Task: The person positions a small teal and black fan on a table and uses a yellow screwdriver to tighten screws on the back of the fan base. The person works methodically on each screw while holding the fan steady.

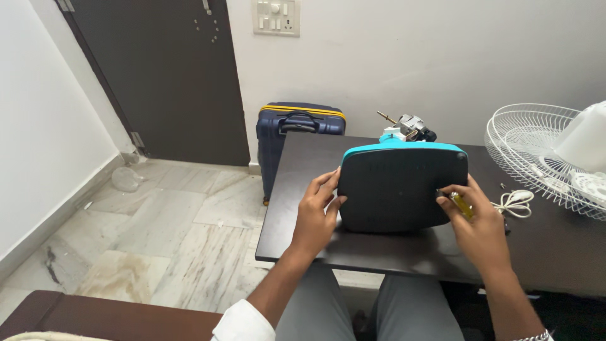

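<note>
A dark grey, rounded square base with a turquoise rim point(398, 186) stands tipped up on the dark table point(297, 243), its underside facing me. My left hand point(317, 211) grips its left edge. My right hand point(478, 218) is closed around a small yellow-handled screwdriver point(459, 203), whose tip touches the right side of the base. Behind the base, a motor part with a metal shaft point(409, 126) sticks up.
A white wire fan guard point(536, 155) and a white fan part point(584, 139) lie on the table's right. A coiled white cord point(516, 203) sits beside my right hand. A navy suitcase point(297, 136) stands by the wall, next to a dark door point(164, 76).
</note>
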